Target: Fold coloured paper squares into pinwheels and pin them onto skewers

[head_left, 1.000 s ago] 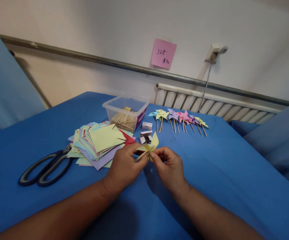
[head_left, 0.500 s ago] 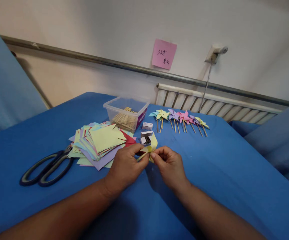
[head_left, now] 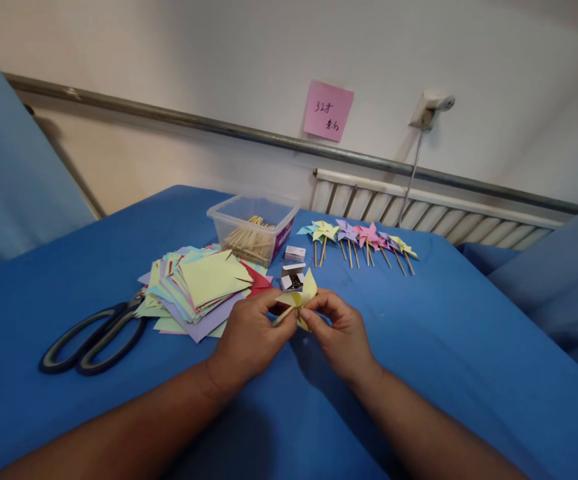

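Over the blue-covered table, a yellow paper pinwheel (head_left: pixel 309 287) with a thin wooden stick (head_left: pixel 283 315) is held between my two hands. My left hand (head_left: pixel 253 327) is closed round the stick and the pinwheel's near side. The thumb and fingers of my right hand (head_left: pixel 339 330) pinch the pinwheel at its middle, where the stick meets the paper. My fingertips hide that join. Just beyond my hands stands a small open box (head_left: pixel 293 278) with dark little pieces inside.
Stacked coloured paper (head_left: pixel 213 277) and large scissors (head_left: pixel 93 337) lie at left. Behind are a clear plastic tub (head_left: pixel 286 223) of wooden sticks, a small closed box (head_left: pixel 295 253) and several finished pinwheels (head_left: pixel 369 235). A radiator (head_left: pixel 419 200) runs along the wall.
The pinwheel has turned slightly, so more of its yellow blades shows above my fingers. Both hands keep their grip in nearly the same place.
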The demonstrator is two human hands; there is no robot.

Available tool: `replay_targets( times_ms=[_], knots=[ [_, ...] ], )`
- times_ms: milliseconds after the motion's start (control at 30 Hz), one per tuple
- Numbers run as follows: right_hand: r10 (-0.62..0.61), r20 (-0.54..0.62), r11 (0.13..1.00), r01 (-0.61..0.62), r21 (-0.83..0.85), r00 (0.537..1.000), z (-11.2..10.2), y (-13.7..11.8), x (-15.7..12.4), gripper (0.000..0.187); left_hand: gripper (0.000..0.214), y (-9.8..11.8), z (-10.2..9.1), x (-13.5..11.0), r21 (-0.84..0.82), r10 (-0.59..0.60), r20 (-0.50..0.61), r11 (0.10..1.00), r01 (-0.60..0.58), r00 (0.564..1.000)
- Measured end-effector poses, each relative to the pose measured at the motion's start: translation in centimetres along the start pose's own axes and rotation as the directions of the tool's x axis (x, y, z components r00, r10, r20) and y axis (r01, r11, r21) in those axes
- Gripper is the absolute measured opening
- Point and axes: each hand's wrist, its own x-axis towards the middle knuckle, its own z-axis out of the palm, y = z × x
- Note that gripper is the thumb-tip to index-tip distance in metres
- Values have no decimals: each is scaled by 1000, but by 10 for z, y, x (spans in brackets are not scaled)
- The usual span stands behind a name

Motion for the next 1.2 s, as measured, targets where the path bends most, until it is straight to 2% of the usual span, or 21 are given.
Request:
replay_targets(
  times_ms=[67, 133, 267, 333, 400, 500, 567, 767, 1000, 1200],
  knots=[
    [64, 11, 990, -65, 124, 998, 3, 0, -1, 8, 10, 1, 0, 0, -19, -9, -4, 1000, 9, 1000],
    [85, -17, 974, -79, 213, 996, 5, -1, -2, 16, 11, 2, -1, 0, -42, -16, -9, 999, 15, 1000],
    [82, -16, 937, -72, 341, 996, 8, -4, -2, 61, 10, 3, -1, -1, -73, -17, -22, 997, 15, 1000],
    [95, -4, 920, -86, 383, 995, 8, -4, -2, 77, 10, 4, -1, -1, -86, -16, -21, 996, 15, 1000],
    [114, 2, 906, -105, 411, 993, 9, -2, -1, 71, 11, 5, -2, -1, -95, -18, -22, 995, 16, 1000],
    [142, 30, 908, -142, 393, 989, 8, 1, 0, 34, 12, 6, -2, -1, -90, -15, -29, 996, 12, 999],
    [148, 47, 927, -155, 341, 988, 7, 3, 0, 19, 12, 6, -3, -1, -85, -7, -32, 996, 4, 999],
    [118, 43, 957, -125, 262, 992, 4, 2, -2, 17, 15, 9, -4, -1, -90, 27, -55, 995, -32, 998],
    [87, 22, 972, -90, 218, 996, 6, 0, -4, 18, 8, 10, -5, -1, -58, 6, -20, 998, -7, 1000],
    [60, -23, 986, -55, 158, 998, 7, 2, -5, 15, 13, 11, -5, -1, -72, 0, -11, 997, 0, 1000]
  ],
)
